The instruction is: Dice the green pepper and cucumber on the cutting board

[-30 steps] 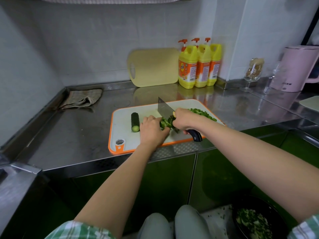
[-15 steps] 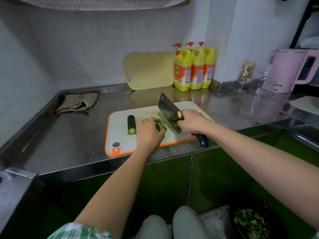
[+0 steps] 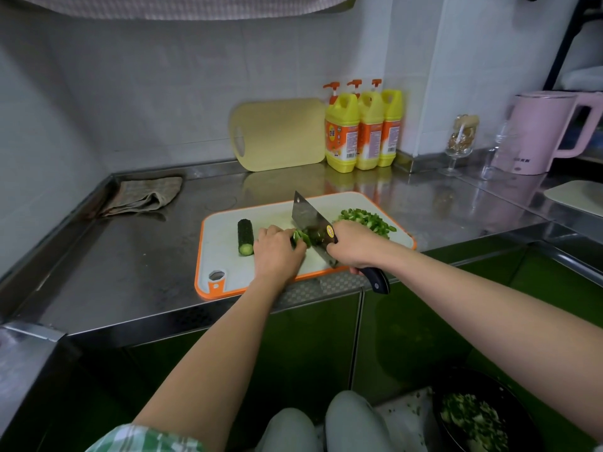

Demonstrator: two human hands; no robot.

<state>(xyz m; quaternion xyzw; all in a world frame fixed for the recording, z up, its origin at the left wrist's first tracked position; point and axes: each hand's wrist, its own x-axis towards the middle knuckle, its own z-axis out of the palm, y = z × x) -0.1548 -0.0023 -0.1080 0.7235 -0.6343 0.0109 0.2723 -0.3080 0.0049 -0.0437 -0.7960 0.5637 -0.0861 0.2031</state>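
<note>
Stainless steel counter (image 3: 130,272) fills the middle of the frame, backed by grey tiled wall. At its front edge, centre frame, lies a white cutting board (image 3: 222,243) with an orange rim. The left hand (image 3: 277,252) rests on the board, fingers curled down over a piece of green pepper (image 3: 301,238), pinning it in place. The right hand (image 3: 355,246) is wrapped round the dark handle of a cleaver (image 3: 306,213), whose blade stands just right of the pepper, touching it, with the far tip raised. Left of the left hand, a short length of cucumber (image 3: 245,236) lies apart, cut end toward the viewer. Diced pepper (image 3: 365,218) is heaped on the board's right end. Behind, a yellow board (image 3: 280,135) leans on the wall beside three yellow bottles (image 3: 362,132). A folded cloth (image 3: 143,195) sits at the left, a pink kettle (image 3: 541,132) at the right edge.
</note>
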